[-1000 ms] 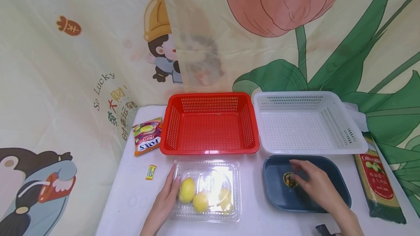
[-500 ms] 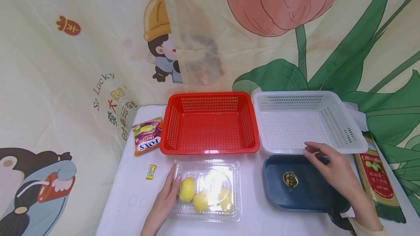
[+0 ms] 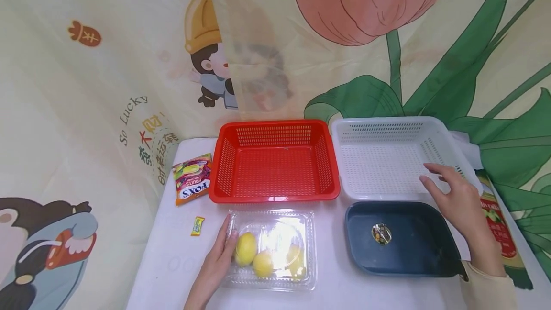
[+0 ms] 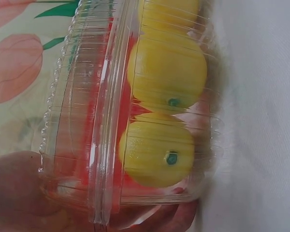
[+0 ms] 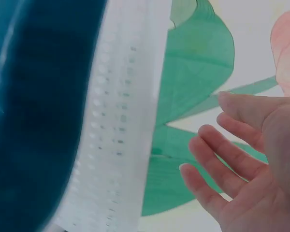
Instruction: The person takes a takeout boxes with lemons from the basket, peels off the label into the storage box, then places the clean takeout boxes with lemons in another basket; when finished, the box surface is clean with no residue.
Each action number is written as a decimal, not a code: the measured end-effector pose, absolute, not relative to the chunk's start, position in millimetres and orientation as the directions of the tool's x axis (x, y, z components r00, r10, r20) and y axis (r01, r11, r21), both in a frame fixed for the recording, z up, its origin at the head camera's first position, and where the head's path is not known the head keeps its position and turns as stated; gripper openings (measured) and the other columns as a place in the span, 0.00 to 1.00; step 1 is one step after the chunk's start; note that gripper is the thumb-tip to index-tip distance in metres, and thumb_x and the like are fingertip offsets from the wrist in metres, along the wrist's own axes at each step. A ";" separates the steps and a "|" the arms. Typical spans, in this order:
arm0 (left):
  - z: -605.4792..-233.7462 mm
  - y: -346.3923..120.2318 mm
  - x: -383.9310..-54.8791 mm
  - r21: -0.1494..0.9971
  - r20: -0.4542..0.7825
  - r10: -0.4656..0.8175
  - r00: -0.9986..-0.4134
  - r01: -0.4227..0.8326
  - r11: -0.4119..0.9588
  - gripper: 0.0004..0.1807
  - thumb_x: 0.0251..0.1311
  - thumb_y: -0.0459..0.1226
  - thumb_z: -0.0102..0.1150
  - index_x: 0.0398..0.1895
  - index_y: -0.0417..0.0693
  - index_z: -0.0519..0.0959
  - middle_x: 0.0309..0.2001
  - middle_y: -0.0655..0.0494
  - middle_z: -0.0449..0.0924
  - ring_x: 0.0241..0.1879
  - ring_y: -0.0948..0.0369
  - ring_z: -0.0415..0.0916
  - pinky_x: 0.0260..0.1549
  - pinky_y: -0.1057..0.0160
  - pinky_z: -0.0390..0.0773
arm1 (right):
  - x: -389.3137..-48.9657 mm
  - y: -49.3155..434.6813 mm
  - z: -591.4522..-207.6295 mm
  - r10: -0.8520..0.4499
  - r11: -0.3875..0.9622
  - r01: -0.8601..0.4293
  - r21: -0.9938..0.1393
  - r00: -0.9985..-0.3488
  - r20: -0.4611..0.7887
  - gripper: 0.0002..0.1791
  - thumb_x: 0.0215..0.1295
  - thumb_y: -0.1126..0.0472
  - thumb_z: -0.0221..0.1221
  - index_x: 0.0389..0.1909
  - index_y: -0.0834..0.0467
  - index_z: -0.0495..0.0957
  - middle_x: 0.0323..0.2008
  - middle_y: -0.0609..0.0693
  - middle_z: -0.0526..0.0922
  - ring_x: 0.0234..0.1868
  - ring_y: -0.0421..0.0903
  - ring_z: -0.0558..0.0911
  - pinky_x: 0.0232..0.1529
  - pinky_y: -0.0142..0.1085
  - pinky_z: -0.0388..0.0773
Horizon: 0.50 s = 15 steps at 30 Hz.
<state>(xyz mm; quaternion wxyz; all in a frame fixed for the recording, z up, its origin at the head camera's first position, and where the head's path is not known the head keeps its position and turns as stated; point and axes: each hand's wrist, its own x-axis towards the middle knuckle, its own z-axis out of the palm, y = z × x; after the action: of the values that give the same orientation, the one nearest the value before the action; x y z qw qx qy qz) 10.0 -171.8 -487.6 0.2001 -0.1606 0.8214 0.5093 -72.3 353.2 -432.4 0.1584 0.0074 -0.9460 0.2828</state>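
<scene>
My left hand (image 3: 216,258) grips the left side of a clear plastic clamshell box (image 3: 308,252) on the white table. Inside it lie several yellow lemons (image 3: 246,249), two of which show small green ends in the left wrist view. The left hand's fingers show through the clear plastic there, near the bottom edge. My right hand (image 3: 459,200) hovers above the right end of the white basket (image 3: 379,176), fingers loosely bent and nothing in them. Near it, in front of the basket, stands a dark blue tray (image 3: 413,240) with a round sticker (image 3: 381,234) on its bottom.
A red basket (image 3: 275,171) stands behind the clamshell box. At the left lie a Fox's candy bag (image 3: 192,179) and a small yellow wrapped candy (image 3: 197,226). A red and gold Olivoila packet (image 3: 499,226) lies at the right, partly behind the right arm. Printed cloth hangs behind.
My right hand has risen out of the dark blue tray and moved back and right, over the white basket. The left hand and clamshell box have stayed put.
</scene>
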 end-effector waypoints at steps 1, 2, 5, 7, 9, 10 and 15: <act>-487.8 -171.9 10.1 0.774 -0.491 -0.060 -0.869 -0.467 0.428 0.39 0.73 0.66 0.37 0.82 0.73 0.42 0.83 0.52 0.43 0.79 0.35 0.42 0.65 0.23 0.57 | -75.3 355.5 -430.3 0.084 0.845 -0.093 -0.527 -0.949 0.303 0.27 0.71 0.55 0.63 0.66 0.63 0.74 0.62 0.70 0.75 0.57 0.70 0.74 0.53 0.31 0.81; -488.1 -171.9 10.2 0.776 -0.490 -0.060 -0.870 -0.466 0.425 0.39 0.73 0.66 0.38 0.82 0.73 0.42 0.83 0.51 0.43 0.79 0.35 0.42 0.65 0.23 0.57 | -78.8 358.0 -428.9 0.089 0.848 -0.090 -0.522 -0.947 0.308 0.27 0.71 0.56 0.63 0.66 0.63 0.74 0.62 0.71 0.74 0.57 0.70 0.74 0.53 0.44 0.83; -488.9 -171.7 10.3 0.781 -0.488 -0.061 -0.871 -0.467 0.416 0.39 0.73 0.66 0.38 0.82 0.73 0.43 0.83 0.51 0.43 0.79 0.35 0.42 0.65 0.22 0.55 | -89.9 366.8 -424.7 0.103 0.852 -0.092 -0.516 -0.936 0.337 0.25 0.72 0.59 0.61 0.66 0.65 0.73 0.64 0.73 0.73 0.58 0.73 0.73 0.52 0.68 0.76; -489.2 -171.6 10.4 0.782 -0.486 -0.063 -0.872 -0.466 0.414 0.39 0.73 0.66 0.38 0.82 0.73 0.43 0.83 0.51 0.44 0.79 0.35 0.42 0.65 0.22 0.55 | -98.1 374.4 -423.8 0.106 0.849 -0.100 -0.518 -0.930 0.353 0.25 0.72 0.60 0.60 0.66 0.66 0.73 0.65 0.74 0.71 0.62 0.75 0.72 0.57 0.69 0.73; -489.3 -171.5 10.4 0.781 -0.489 -0.064 -0.870 -0.469 0.412 0.39 0.73 0.66 0.38 0.82 0.73 0.43 0.83 0.51 0.43 0.79 0.35 0.41 0.66 0.22 0.55 | -105.4 382.1 -424.4 0.104 0.845 -0.112 -0.522 -0.924 0.367 0.24 0.73 0.61 0.59 0.66 0.67 0.72 0.66 0.74 0.70 0.65 0.76 0.69 0.60 0.74 0.65; -489.2 -171.4 10.4 0.782 -0.488 -0.064 -0.870 -0.469 0.411 0.39 0.73 0.66 0.37 0.82 0.73 0.43 0.83 0.51 0.43 0.79 0.35 0.41 0.66 0.23 0.54 | -108.3 386.3 -425.0 0.105 0.845 -0.109 -0.524 -0.927 0.361 0.24 0.74 0.61 0.58 0.66 0.68 0.72 0.67 0.75 0.69 0.67 0.76 0.67 0.63 0.74 0.62; -489.0 -171.2 10.3 0.783 -0.488 -0.064 -0.871 -0.469 0.410 0.39 0.73 0.66 0.37 0.82 0.73 0.43 0.83 0.52 0.43 0.79 0.36 0.41 0.67 0.24 0.54 | -119.3 403.6 -431.0 0.104 0.848 -0.102 -0.520 -0.931 0.351 0.25 0.74 0.61 0.56 0.65 0.72 0.71 0.70 0.77 0.64 0.71 0.78 0.60 0.70 0.74 0.52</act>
<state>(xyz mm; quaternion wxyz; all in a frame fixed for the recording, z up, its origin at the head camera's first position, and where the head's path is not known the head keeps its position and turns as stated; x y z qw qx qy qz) 10.3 -171.2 -489.0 0.1951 -0.1632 0.8166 0.5182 -119.3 403.6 -431.0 0.1863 -0.0005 -0.9431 0.2754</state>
